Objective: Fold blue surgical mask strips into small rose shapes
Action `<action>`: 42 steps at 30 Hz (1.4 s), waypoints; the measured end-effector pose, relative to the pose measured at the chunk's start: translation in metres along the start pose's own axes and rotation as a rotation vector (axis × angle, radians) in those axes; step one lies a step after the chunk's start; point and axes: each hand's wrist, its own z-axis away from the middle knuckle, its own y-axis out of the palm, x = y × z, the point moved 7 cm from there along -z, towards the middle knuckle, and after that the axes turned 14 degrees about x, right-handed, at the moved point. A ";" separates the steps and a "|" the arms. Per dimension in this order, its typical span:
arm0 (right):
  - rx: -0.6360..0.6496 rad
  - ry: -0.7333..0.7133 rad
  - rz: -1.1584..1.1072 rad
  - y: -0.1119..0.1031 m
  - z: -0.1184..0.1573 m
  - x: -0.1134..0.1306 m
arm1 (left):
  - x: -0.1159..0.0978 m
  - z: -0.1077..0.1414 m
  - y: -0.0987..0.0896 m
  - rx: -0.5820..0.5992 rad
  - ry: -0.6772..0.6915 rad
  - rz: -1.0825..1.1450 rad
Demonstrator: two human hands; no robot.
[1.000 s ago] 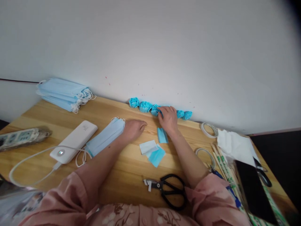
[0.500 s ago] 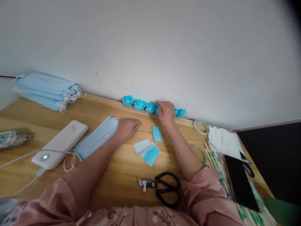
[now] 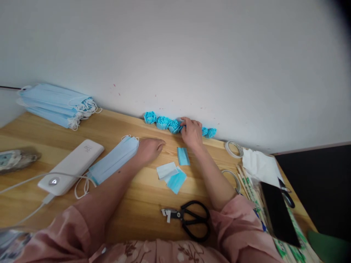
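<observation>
Several blue rosettes (image 3: 162, 122) made of folded material stand in a row against the wall at the table's back edge. My right hand (image 3: 192, 132) reaches over the row's middle with its fingers bent, hiding part of it; what the fingertips touch is hard to make out. My left hand (image 3: 150, 149) rests on the table with fingers curled, beside a light blue face mask (image 3: 113, 160); its palm is hidden. Between my forearms lie a blue piece (image 3: 183, 156), a white piece (image 3: 166, 170) and another blue piece (image 3: 177, 180). Black-handled scissors (image 3: 189, 216) lie nearer me.
At the back left is a pile of masks (image 3: 55, 104). A white power bank (image 3: 71, 166) with cables lies left of my arm. To the right are tape rolls (image 3: 234, 149), white tissue (image 3: 260, 166), a dark phone-like slab (image 3: 279, 212) and wrapped sticks (image 3: 251, 190).
My right hand has shifted slightly left along the row of rosettes, uncovering a little more at the right end. My left hand has stayed in nearly the same spot.
</observation>
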 end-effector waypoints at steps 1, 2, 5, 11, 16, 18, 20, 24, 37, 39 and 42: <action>-0.007 -0.019 -0.021 -0.002 0.000 0.000 | 0.000 0.000 0.000 -0.006 0.003 0.007; -0.015 -0.035 -0.036 -0.004 0.001 0.000 | 0.000 0.000 0.000 -0.012 0.005 0.014; -0.036 -0.052 -0.026 -0.008 0.002 0.000 | 0.001 -0.001 0.000 -0.029 0.019 0.037; -0.038 -0.048 0.153 0.002 -0.002 0.006 | 0.004 -0.001 0.000 -0.098 0.073 0.114; -0.079 -0.032 0.217 0.010 -0.009 0.011 | 0.005 -0.001 0.001 -0.088 0.060 0.126; -0.079 -0.034 0.197 0.012 -0.010 0.011 | 0.005 -0.001 0.002 -0.081 0.052 0.108; -0.084 -0.035 0.150 0.013 -0.010 0.009 | 0.005 -0.002 0.002 -0.072 0.044 0.082; -0.116 0.006 0.041 0.010 -0.006 -0.001 | 0.004 -0.002 0.001 -0.079 0.047 0.068; -0.279 -0.008 -0.442 -0.029 0.004 -0.029 | 0.006 -0.002 0.001 -0.110 0.068 0.085; -0.314 -0.042 -0.494 -0.041 0.007 -0.034 | 0.006 -0.002 0.003 -0.106 0.068 0.064; -0.364 -0.062 -0.568 -0.063 0.015 -0.038 | 0.007 -0.003 0.005 -0.084 0.060 0.048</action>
